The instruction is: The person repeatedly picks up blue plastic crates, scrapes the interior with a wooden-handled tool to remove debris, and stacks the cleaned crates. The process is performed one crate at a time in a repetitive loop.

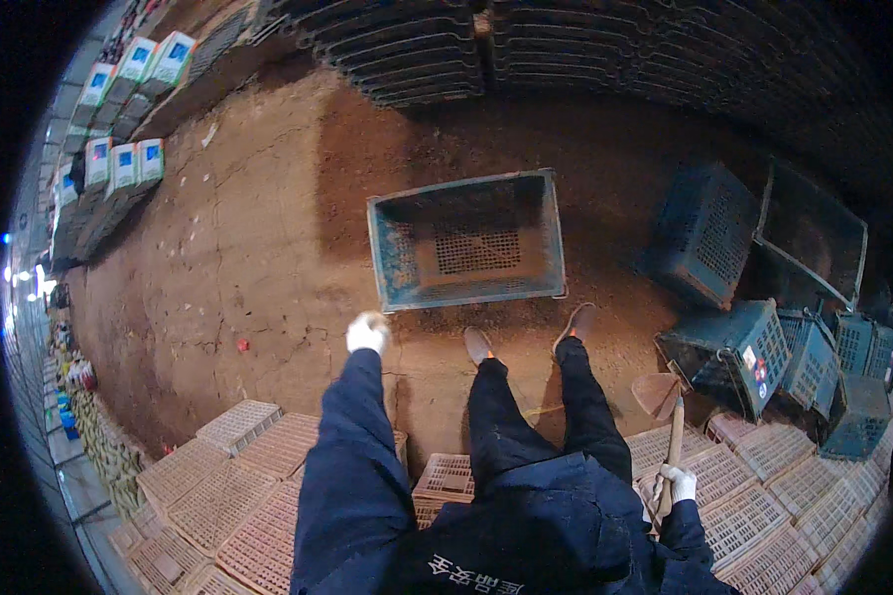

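Observation:
A blue-green plastic crate (467, 286) lies on the dirt floor before me, its open top facing up; it looks empty, with a slotted base. My left hand (367, 332), in a white glove, is near the crate's lower left corner; whether its fingers touch the rim or hold something cannot be told. In my right hand (677, 483), also gloved, is the wooden handle of a hoe or similar tool (674, 439), held low at my right side. The tool's broad metal blade (655, 394) points away from me, near a tipped blue-green crate (737, 349).
Pale plastic crates (227, 506) are stacked at the lower left, and more (751, 513) stand at the lower right. Several blue-green crates (703, 230) sit to the right. Dark racks or crates (431, 59) line the far side. White cartons (123, 167) stand at the upper left.

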A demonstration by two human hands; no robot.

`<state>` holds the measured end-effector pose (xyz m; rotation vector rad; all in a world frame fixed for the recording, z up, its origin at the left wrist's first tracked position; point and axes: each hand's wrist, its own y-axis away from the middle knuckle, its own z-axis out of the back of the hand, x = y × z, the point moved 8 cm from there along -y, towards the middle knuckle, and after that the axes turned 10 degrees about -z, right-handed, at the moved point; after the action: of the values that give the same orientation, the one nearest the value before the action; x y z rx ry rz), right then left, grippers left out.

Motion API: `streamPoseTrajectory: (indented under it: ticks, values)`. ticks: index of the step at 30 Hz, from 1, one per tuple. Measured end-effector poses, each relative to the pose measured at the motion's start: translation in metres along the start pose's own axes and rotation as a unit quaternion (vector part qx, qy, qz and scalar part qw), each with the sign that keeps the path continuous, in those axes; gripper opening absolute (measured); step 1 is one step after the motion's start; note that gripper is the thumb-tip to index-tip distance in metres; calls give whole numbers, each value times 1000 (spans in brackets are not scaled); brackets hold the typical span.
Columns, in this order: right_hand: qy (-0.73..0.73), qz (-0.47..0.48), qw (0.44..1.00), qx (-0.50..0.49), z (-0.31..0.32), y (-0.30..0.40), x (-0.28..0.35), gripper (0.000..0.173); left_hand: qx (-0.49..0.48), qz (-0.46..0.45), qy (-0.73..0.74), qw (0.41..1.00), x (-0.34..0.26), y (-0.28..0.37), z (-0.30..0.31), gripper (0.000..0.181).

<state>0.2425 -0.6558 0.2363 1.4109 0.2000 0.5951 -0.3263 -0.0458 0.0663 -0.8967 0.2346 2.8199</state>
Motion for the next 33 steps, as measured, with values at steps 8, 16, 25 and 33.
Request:
streamPoseTrajectory:
  ticks: [8, 16, 25, 33]
  values:
    - [132, 84, 987, 38, -102, 30, 16, 20, 236, 259, 138, 926, 86, 290, -106, 19]
    - [248, 154, 952, 93, -250, 89, 47, 37, 164, 284, 222, 918, 75, 324, -50, 19]
    - [383, 296, 870, 91, -373, 71, 75, 66, 69, 374, 274, 883, 52, 249, 44, 27]
    - [341, 189, 912, 131, -468, 47, 75, 67, 93, 341, 269, 896, 76, 234, 55, 21]
